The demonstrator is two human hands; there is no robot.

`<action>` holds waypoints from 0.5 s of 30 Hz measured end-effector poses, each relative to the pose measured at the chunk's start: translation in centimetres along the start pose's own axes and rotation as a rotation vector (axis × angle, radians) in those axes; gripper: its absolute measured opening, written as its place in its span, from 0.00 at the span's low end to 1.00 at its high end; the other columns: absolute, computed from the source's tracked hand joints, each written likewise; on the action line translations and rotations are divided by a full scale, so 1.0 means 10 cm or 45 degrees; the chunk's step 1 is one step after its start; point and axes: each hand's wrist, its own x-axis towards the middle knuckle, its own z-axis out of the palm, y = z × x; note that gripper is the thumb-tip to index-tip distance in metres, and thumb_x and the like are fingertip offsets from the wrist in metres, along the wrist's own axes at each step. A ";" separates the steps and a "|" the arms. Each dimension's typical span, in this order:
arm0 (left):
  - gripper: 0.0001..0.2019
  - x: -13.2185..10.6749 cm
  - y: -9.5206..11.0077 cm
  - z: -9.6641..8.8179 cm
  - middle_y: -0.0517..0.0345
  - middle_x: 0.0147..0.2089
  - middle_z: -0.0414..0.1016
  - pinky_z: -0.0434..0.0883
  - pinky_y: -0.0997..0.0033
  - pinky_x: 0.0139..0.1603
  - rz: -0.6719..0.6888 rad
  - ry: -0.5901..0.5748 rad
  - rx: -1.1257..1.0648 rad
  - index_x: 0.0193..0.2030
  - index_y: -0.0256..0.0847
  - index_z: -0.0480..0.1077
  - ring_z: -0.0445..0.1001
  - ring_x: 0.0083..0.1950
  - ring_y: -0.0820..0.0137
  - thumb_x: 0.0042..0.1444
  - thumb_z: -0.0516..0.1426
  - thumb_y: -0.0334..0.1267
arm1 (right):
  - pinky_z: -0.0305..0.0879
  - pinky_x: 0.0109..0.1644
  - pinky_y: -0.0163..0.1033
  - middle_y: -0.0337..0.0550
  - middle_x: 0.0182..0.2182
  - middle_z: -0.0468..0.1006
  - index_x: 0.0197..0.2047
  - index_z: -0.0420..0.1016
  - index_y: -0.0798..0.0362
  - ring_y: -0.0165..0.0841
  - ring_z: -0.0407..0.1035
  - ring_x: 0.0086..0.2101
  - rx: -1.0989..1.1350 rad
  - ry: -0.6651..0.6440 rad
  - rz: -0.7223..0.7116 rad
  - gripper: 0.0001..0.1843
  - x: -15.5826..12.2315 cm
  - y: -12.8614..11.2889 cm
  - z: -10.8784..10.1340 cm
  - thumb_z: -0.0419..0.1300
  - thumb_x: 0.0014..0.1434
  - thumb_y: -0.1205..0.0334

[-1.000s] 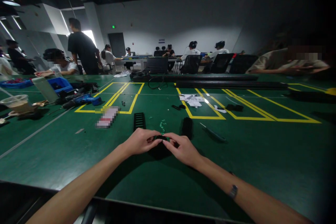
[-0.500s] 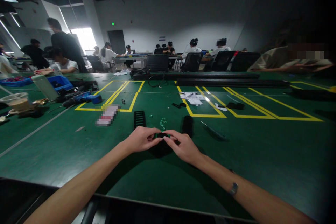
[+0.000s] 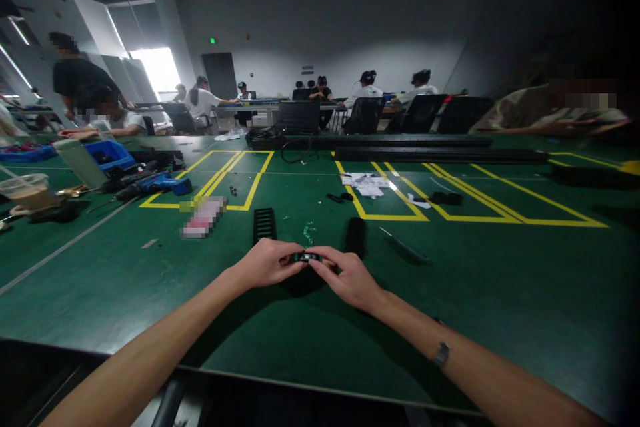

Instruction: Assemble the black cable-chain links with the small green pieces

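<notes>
My left hand (image 3: 267, 261) and my right hand (image 3: 349, 275) meet over the green table, thumbs and fingers closed on a small black part (image 3: 308, 256) with a bright patch on its face. What kind of part it is, I cannot make out. Just beyond my fingertips lie several small clear green-tinted pieces (image 3: 309, 232). A black slotted tray (image 3: 264, 224) rests beyond my left hand, its near end hidden by the hand. Beyond my right hand sits a dark block-like piece (image 3: 356, 235), partly covered by my fingers.
A thin pointed tool (image 3: 405, 245) lies to the right. White paper scraps (image 3: 367, 183) are near yellow tape outlines. At left are a blue power drill (image 3: 163, 183), a blue bin (image 3: 110, 157) and a plastic cup (image 3: 25, 192). Long black rails (image 3: 430, 155) run along the back.
The black part in my fingers has tilted, so a bright patch now shows on it. Both hands keep their hold. A standing person at the far left has moved further left.
</notes>
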 end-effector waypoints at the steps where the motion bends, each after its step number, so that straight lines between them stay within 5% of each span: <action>1: 0.17 0.00 -0.01 0.00 0.58 0.28 0.72 0.59 0.77 0.29 0.002 0.000 0.010 0.52 0.36 0.74 0.67 0.26 0.76 0.66 0.53 0.45 | 0.52 0.26 0.34 0.34 0.22 0.67 0.56 0.73 0.53 0.28 0.58 0.21 0.002 -0.003 0.000 0.17 0.00 0.00 0.00 0.55 0.70 0.55; 15: 0.15 -0.02 -0.05 0.04 0.58 0.29 0.73 0.60 0.77 0.30 -0.010 0.026 0.031 0.54 0.36 0.72 0.67 0.27 0.76 0.66 0.54 0.42 | 0.53 0.27 0.33 0.31 0.22 0.63 0.57 0.72 0.53 0.26 0.57 0.22 -0.061 -0.018 0.012 0.16 0.00 0.01 0.00 0.57 0.68 0.58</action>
